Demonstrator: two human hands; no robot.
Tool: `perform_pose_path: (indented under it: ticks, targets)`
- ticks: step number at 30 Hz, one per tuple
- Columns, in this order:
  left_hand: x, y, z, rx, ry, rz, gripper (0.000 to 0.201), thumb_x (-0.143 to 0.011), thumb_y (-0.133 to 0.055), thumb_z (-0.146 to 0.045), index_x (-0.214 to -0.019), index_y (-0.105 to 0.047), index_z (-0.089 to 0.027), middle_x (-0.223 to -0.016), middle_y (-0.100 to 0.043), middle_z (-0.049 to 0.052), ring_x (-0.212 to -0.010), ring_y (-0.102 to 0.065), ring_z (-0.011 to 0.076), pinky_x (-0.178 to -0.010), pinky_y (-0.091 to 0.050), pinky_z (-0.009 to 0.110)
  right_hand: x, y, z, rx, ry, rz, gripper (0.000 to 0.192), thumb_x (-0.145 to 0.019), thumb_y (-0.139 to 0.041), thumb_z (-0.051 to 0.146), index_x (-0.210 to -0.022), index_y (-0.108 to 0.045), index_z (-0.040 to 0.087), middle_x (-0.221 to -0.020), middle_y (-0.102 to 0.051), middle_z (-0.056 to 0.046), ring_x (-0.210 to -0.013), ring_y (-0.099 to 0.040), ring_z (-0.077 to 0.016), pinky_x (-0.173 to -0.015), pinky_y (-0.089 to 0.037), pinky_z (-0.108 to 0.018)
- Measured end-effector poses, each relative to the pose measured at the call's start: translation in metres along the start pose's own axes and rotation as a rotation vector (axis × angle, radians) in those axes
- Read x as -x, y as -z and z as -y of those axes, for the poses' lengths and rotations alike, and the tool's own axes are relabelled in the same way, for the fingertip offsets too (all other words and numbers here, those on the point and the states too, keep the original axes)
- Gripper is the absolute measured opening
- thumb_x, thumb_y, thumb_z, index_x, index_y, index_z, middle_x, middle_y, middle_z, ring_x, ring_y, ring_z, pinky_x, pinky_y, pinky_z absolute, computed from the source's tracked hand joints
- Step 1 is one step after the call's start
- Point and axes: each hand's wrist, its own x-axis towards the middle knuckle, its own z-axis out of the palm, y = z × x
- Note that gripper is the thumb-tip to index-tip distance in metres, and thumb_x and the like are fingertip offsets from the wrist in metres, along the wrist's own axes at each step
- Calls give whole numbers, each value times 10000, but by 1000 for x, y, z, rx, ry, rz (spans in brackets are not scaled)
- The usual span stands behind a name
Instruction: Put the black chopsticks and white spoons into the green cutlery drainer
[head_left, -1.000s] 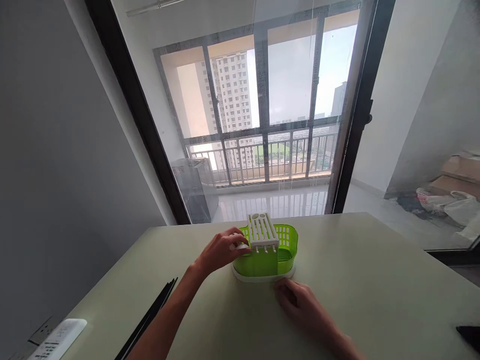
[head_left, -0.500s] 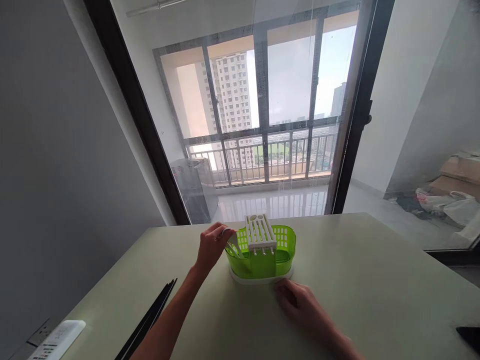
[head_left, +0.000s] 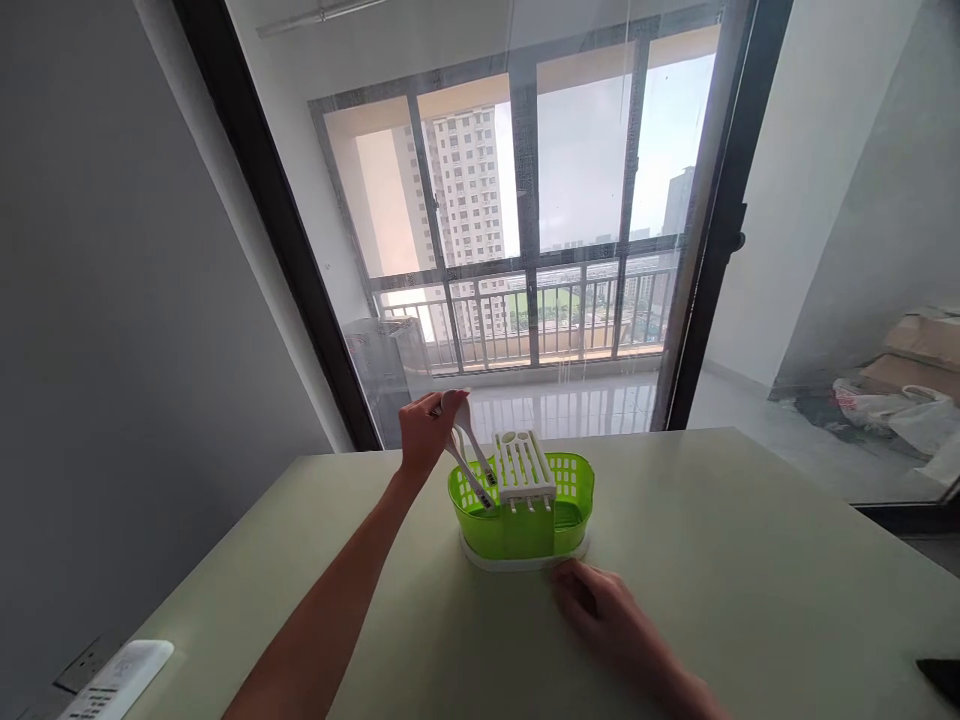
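A green plastic cutlery basket (head_left: pixel 527 535) with a white slotted top (head_left: pixel 525 470) stands on a white base tray (head_left: pixel 495 564). My left hand (head_left: pixel 427 432), raised over the basket's left side, pinches white spoons (head_left: pixel 474 482) by their upper ends. At least two spoons show, and their handles slant down into the left compartment. Fingers curled, my right hand (head_left: pixel 592 605) rests on the table with its fingertips at the front right edge of the base tray.
A pale table (head_left: pixel 712 560) lies under everything. A white power strip (head_left: pixel 124 680) is at the lower left, and a dark object (head_left: pixel 939 680) sits at the right edge. Beyond the table stands a glass door with a dark frame (head_left: pixel 705 290).
My left hand has risen, drawing the spoons upward so their handles now show. My left forearm now covers the black chopsticks seen earlier. My right hand has stayed in place.
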Motion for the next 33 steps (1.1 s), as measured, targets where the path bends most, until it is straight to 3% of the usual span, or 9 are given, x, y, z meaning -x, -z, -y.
perform_pose_path:
  ticks: [6, 13, 20, 23, 26, 33]
  targets:
    - [-18, -2, -5, 23, 79, -65, 537, -902, -611, -527, -491, -503, -198, -438, -344, -55, -505, -423, 112, -492, -253, 255, 0, -1, -1, 8, -18, -5, 239, -991, -480, 335, -852, -631, 213, -654, -569, 18, -596, -494, -154, -566, -384, -266]
    - [-22, 6, -3, 222, 313, -130, 537, -877, -620, -608, -525, -531, -212, -363, -410, -57, -375, -477, 123, -408, -276, 244, 1, -1, 0, -14, -36, 18, 258, -1007, -464, 351, -845, -610, 215, -682, -573, 18, -618, -492, -155, -583, -382, -256]
    - [-28, 25, -4, 340, 415, -210, 553, -856, -636, -653, -542, -503, -218, -338, -418, -65, -291, -463, 124, -326, -291, 232, 2, 0, 2, -34, -50, 30, 271, -1010, -439, 356, -809, -554, 215, -672, -498, 28, -610, -422, -145, -579, -346, -261]
    - [-24, 40, -6, 337, 403, -170, 556, -853, -651, -647, -535, -505, -215, -330, -434, -65, -271, -473, 131, -297, -297, 230, 2, 1, 3, -34, -59, 32, 282, -1006, -447, 372, -784, -529, 219, -674, -508, 24, -616, -426, -149, -578, -350, -262]
    - [-14, 58, -1, 314, 410, -56, 563, -849, -655, -654, -529, -530, -207, -330, -469, -54, -261, -484, 137, -281, -302, 232, 2, 2, 4, -36, -77, 36, 280, -1004, -455, 383, -794, -542, 220, -682, -533, 17, -624, -449, -156, -587, -362, -266]
    - [26, 102, 42, 203, 563, 126, 572, -822, -644, -692, -539, -529, -208, -369, -503, -41, -273, -468, 115, -289, -283, 219, 3, 1, 0, -31, -61, 43, 265, -1004, -453, 378, -849, -595, 216, -698, -574, 8, -622, -484, -159, -596, -378, -270]
